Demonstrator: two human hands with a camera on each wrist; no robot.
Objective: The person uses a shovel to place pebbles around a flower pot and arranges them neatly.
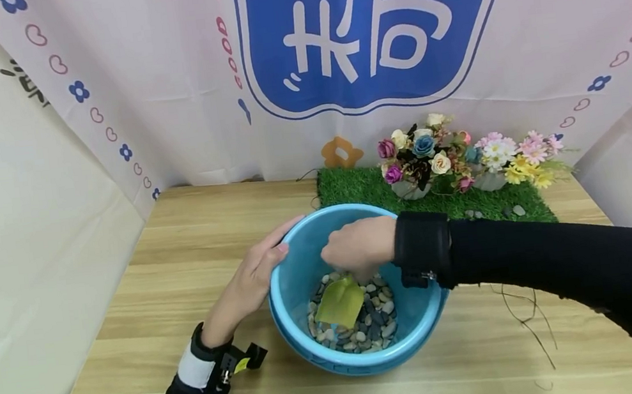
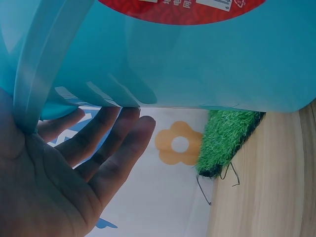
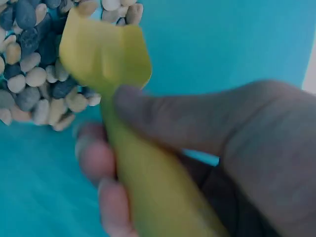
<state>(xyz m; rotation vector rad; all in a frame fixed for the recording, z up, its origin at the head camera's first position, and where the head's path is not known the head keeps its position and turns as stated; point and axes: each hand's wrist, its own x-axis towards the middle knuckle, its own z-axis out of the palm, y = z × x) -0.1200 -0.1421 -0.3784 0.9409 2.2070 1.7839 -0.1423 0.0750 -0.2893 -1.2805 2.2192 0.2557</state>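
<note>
A blue plastic bucket (image 1: pixel 365 362) stands on the wooden table, with a layer of grey, black and cream pebbles (image 1: pixel 382 309) on its bottom. My left hand (image 1: pixel 252 277) holds the bucket's left side, thumb at the rim and fingers along the outer wall (image 2: pixel 187 64). Reaching inside from the right, my right hand (image 1: pixel 358 244) grips the handle of a small yellow-green shovel (image 1: pixel 340 303). In the right wrist view the thumb lies along the shovel's neck (image 3: pixel 111 94), with the fingers curled beneath the handle. The blade is over the pebbles; whether it touches them I cannot tell.
Behind the bucket lies an artificial grass mat (image 1: pixel 349 184). On it stand a pot of mixed roses (image 1: pixel 424 153) and a pot of pink, white and yellow flowers (image 1: pixel 520 156), with a few loose stones (image 1: pixel 516 210). Thin dark strands (image 1: pixel 528 322) lie right of the bucket.
</note>
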